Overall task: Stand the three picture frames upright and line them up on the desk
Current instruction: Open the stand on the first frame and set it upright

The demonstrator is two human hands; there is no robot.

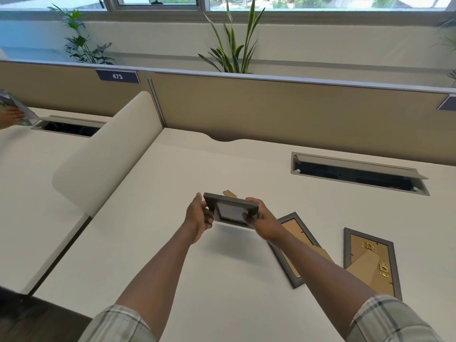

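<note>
Head view: frame (230,210) gripped between both hands' fingers (247,217), above desk (172,243).

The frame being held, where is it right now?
The held frame is mid-picture, above the desk, gripped between left hand and right hand.

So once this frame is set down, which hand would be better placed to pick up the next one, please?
Probably the right hand: both flat frames, the nearer frame and the far frame, lie to its side, away from the left hand.

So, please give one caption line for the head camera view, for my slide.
Both hands, left hand and right hand, hold one picture frame above the desk; two frames lie face down.
</note>
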